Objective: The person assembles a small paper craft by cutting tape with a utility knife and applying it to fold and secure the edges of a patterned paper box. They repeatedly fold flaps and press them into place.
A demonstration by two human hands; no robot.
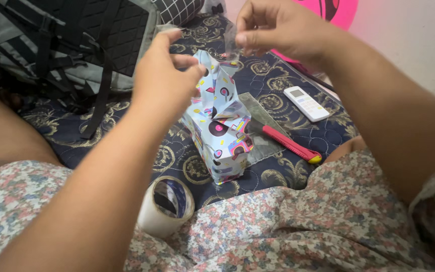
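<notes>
1. Box (219,132) upright on the bed (278,75), paper flap pinched in left hand (164,80).
2. Right hand (273,27) grasps a clear tape strip (231,45); it may curl onto itself or the fingers.
3. Flap could spring open if the pinch slackens.
4. Cutter (290,144) lies beside the box, blade state unclear.

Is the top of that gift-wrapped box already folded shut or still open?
Still open. The wrapped box has paper flaps sticking up loose at its top, pinched by the left hand; the right hand holds clear tape.
</notes>
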